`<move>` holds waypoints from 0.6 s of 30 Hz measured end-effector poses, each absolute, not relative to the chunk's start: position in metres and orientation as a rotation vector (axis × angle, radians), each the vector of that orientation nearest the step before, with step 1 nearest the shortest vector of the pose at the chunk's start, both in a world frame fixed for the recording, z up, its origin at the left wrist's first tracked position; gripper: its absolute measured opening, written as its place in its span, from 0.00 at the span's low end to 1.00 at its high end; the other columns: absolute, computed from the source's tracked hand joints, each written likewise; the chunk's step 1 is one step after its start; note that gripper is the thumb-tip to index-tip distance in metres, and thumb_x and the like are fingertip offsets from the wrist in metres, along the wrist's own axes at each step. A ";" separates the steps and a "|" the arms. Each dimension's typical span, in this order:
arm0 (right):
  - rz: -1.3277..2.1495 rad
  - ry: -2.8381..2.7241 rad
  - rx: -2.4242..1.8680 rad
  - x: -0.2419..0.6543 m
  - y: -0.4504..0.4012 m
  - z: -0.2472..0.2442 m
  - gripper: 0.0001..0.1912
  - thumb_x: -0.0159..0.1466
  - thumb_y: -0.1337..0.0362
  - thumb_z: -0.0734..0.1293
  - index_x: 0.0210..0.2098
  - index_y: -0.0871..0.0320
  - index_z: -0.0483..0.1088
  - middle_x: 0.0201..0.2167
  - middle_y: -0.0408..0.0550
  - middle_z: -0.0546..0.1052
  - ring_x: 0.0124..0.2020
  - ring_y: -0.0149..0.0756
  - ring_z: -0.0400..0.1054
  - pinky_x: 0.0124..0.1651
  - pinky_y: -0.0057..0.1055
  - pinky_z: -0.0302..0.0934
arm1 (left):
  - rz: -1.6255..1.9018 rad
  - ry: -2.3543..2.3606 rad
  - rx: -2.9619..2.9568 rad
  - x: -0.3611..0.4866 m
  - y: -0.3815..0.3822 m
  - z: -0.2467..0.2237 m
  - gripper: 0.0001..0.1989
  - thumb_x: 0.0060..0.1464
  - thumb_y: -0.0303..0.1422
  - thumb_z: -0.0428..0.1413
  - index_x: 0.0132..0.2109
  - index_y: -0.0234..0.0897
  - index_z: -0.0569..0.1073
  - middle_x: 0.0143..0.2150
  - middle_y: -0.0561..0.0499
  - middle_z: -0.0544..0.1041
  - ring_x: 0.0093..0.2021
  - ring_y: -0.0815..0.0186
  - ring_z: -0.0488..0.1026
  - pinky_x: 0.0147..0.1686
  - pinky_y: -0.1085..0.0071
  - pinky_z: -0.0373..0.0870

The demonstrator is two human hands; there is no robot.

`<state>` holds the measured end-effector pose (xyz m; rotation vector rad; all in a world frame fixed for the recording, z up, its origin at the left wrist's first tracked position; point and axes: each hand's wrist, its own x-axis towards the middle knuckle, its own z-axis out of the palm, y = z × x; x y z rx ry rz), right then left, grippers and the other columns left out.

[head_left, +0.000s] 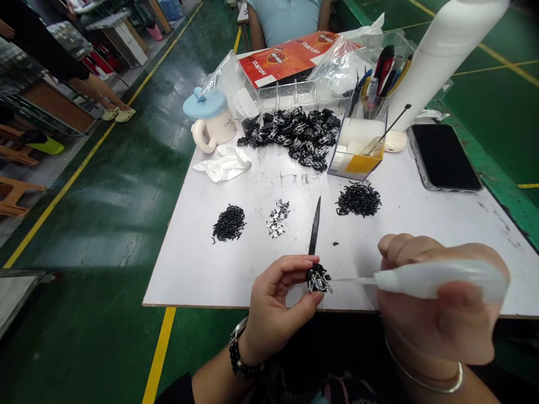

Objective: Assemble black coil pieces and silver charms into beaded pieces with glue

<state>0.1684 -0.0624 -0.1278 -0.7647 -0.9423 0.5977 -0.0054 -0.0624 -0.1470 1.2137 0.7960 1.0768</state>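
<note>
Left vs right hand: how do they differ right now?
The left hand pinches a small black-and-silver cluster in its fingertips, while the right hand wraps around a white squeeze bottle held nearly level. The left wrist wears a dark beaded bracelet; the right wears a thin silver bangle. Both hands are bare and sit at the near edge of the white table.

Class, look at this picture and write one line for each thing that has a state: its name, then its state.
Left hand: pinching a black-and-silver bunch
Right hand: gripping a white bottle
Mug: blue lid on
Tissue: crumpled
Phone: lying flat
</note>
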 end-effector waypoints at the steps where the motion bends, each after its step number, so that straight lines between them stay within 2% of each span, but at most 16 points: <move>1: 0.589 -0.920 -0.750 0.171 -0.060 -0.128 0.10 0.60 0.59 0.65 0.26 0.59 0.65 0.15 0.38 0.61 0.16 0.26 0.52 0.24 0.31 0.50 | 1.077 0.797 1.215 -0.006 -0.062 -0.147 0.20 0.50 0.18 0.60 0.48 0.44 0.73 0.50 0.52 0.76 0.51 0.69 0.73 0.51 0.79 0.70; 5: 0.562 -0.746 -0.795 0.181 -0.050 -0.123 0.12 0.61 0.57 0.63 0.26 0.59 0.65 0.16 0.39 0.61 0.16 0.28 0.53 0.23 0.32 0.53 | 1.065 0.802 1.214 -0.007 -0.062 -0.148 0.18 0.51 0.20 0.60 0.48 0.43 0.73 0.50 0.51 0.76 0.49 0.68 0.74 0.50 0.77 0.72; 8: 0.649 -0.669 -0.911 0.191 -0.040 -0.115 0.08 0.61 0.60 0.65 0.29 0.57 0.64 0.20 0.38 0.63 0.20 0.29 0.58 0.25 0.29 0.55 | 1.056 0.828 1.225 -0.008 -0.062 -0.148 0.16 0.51 0.22 0.60 0.47 0.40 0.73 0.49 0.49 0.77 0.49 0.66 0.75 0.50 0.75 0.73; 11: 0.759 -0.904 -1.036 0.197 -0.020 -0.110 0.09 0.59 0.62 0.67 0.31 0.56 0.61 0.23 0.38 0.66 0.24 0.29 0.64 0.28 0.28 0.57 | 1.052 0.852 1.274 -0.008 -0.062 -0.148 0.15 0.51 0.24 0.61 0.46 0.38 0.74 0.49 0.46 0.77 0.48 0.63 0.75 0.49 0.72 0.73; 14: 0.807 -1.264 -1.174 0.189 0.010 -0.109 0.13 0.55 0.64 0.70 0.30 0.57 0.59 0.24 0.36 0.65 0.24 0.27 0.62 0.29 0.27 0.56 | 1.038 0.874 1.331 -0.007 -0.061 -0.148 0.13 0.51 0.25 0.60 0.46 0.36 0.74 0.48 0.44 0.77 0.48 0.61 0.76 0.49 0.68 0.74; 16: 0.775 -1.392 -1.233 0.175 0.029 -0.105 0.13 0.55 0.66 0.71 0.32 0.59 0.61 0.26 0.37 0.66 0.27 0.26 0.62 0.31 0.27 0.57 | 1.028 0.917 1.351 -0.008 -0.063 -0.147 0.13 0.51 0.27 0.60 0.45 0.36 0.74 0.48 0.43 0.77 0.47 0.60 0.76 0.49 0.67 0.74; 18: 0.732 -1.525 -1.316 0.160 0.040 -0.092 0.11 0.59 0.65 0.69 0.38 0.62 0.65 0.29 0.40 0.69 0.29 0.28 0.64 0.34 0.29 0.62 | 1.048 0.995 1.330 -0.009 -0.067 -0.145 0.12 0.50 0.31 0.61 0.44 0.36 0.75 0.47 0.43 0.79 0.45 0.59 0.77 0.48 0.67 0.75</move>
